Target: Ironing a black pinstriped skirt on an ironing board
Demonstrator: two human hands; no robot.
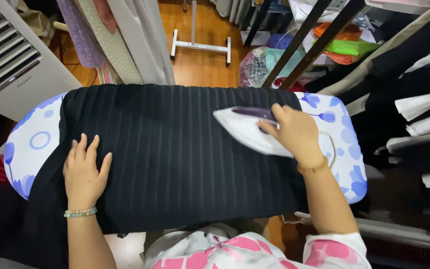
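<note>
At three o'clock your right hand [297,133] grips the iron [247,130] mid-pass on the cloth [175,154]; left hand [84,169] lies flat, fingers spread, so glide toward nine next.

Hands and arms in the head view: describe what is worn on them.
The left hand is bare, with a beaded bracelet of pale green and whitish beads at the wrist. The right hand is bare too, with a thin golden-orange bracelet at its wrist. Both forearms are uncovered; a short sleeve, white with pink patches, shows on the right upper arm.
</note>
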